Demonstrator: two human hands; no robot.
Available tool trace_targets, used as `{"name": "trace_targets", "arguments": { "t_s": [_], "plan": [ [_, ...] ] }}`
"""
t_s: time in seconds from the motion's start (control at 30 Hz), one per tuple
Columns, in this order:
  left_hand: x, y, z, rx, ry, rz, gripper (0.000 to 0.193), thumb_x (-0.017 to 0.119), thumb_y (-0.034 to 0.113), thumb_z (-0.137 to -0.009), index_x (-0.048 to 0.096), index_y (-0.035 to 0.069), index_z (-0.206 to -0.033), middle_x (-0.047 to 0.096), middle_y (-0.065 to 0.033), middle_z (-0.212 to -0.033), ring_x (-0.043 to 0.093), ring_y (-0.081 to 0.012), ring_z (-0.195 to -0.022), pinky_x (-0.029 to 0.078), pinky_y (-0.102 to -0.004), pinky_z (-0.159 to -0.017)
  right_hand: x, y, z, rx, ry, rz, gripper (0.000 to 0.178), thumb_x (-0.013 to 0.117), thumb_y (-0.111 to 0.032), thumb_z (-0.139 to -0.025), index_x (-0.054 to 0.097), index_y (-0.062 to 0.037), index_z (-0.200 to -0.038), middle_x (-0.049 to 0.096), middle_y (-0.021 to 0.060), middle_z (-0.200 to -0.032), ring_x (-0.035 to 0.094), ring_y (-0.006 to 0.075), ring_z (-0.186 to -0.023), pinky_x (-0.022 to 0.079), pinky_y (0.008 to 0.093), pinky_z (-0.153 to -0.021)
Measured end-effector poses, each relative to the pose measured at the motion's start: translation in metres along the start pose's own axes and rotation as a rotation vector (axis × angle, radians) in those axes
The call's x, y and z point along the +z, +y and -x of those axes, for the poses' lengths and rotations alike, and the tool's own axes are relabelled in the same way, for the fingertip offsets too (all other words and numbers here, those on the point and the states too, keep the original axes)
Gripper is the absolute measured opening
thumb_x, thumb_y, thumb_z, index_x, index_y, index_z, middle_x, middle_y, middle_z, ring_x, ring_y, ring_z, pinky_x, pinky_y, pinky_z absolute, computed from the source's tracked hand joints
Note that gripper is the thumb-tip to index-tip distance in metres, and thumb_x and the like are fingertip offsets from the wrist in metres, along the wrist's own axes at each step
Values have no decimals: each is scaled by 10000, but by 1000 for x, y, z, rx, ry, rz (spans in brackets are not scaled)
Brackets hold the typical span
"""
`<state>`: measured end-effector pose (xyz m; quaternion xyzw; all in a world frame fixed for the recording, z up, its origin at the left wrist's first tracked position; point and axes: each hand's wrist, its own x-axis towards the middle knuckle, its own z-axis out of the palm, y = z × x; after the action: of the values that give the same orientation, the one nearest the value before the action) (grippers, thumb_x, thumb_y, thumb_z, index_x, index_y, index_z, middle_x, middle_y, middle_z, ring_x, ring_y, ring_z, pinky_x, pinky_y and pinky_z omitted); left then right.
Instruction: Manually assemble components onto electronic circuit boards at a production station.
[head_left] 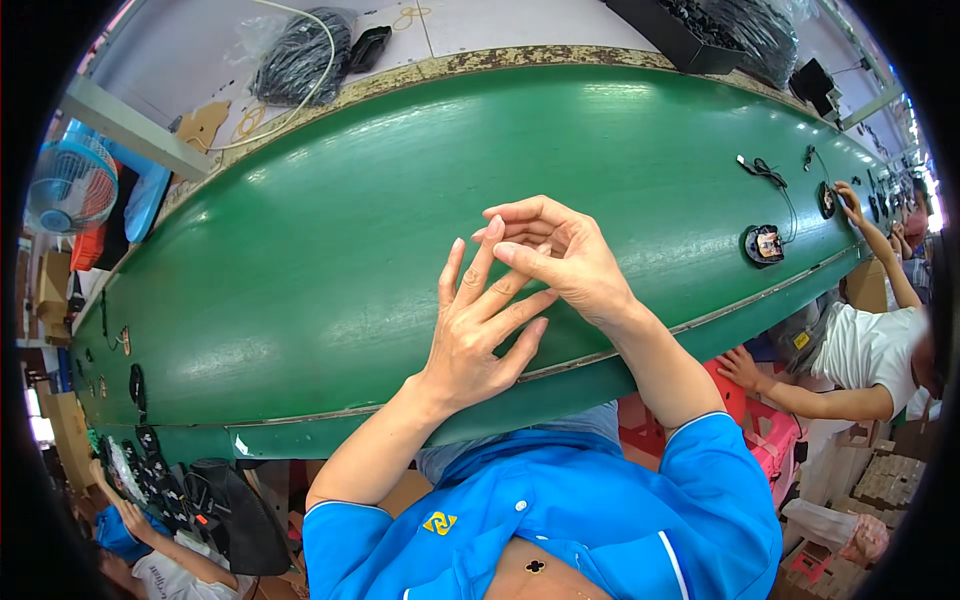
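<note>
Over the middle of a green conveyor belt, my two hands meet. My left hand is open, palm down, with its fingers spread. My right hand curls around the fingertips of the left, its thumb and forefinger closed about one finger. Nothing else shows between them, though part of the fingers is hidden. To the right on the belt lies an open computer mouse with its inside showing, joined to a bundled black cable.
A co-worker's hand touches another mouse part at the far right. Small parts and a black cable lie at the left end. Beyond the belt are a plastic-wrapped bundle, a black box and a blue fan.
</note>
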<state>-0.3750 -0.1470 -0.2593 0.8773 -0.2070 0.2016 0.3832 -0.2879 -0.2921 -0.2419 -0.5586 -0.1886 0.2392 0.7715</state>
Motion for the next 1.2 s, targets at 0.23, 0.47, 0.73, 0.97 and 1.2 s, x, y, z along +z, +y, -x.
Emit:
{"name": "trace_targets", "arguments": {
  "t_s": [0.23,0.47,0.73,0.97,1.2],
  "plan": [
    [3,-2,-5,17,1,-7,297,732,88,-805,759,110,-1100,670,-91,-1332,341,-360,-1493,146,-570,-1238,-3,2,-1,25,-12,-27,345,675,-8,-904,609,-6,-1242,709,172,-1134,689,188,-995,560,264,-867],
    [2,-4,1,17,3,-54,279,714,103,-808,742,88,-1085,661,-83,-1331,358,-329,-1486,144,-582,-1237,3,3,-6,88,14,55,319,618,12,-923,591,-3,-1241,689,169,-1145,678,214,-1053,556,252,-859],
    [16,-11,6,67,105,2,308,694,116,-822,722,87,-1127,606,-81,-1390,331,-326,-1497,145,-607,-1238,1,15,7,68,98,-57,277,577,-104,-995,552,-10,-1255,685,162,-1140,650,153,-922,529,235,-817],
    [17,-17,9,96,116,46,305,690,115,-810,720,83,-1112,557,-70,-1454,279,-314,-1522,151,-615,-1240,-4,27,-4,19,165,-71,195,583,-203,-1042,596,-43,-1153,710,125,-1054,605,91,-811,512,218,-754],
    [18,-21,8,123,119,55,298,688,108,-809,724,83,-1104,569,-72,-1438,297,-316,-1513,183,-598,-1237,-6,33,-8,-20,215,-33,184,582,-233,-1050,609,-54,-1079,715,99,-986,596,82,-782,500,209,-730]
  ]
}}
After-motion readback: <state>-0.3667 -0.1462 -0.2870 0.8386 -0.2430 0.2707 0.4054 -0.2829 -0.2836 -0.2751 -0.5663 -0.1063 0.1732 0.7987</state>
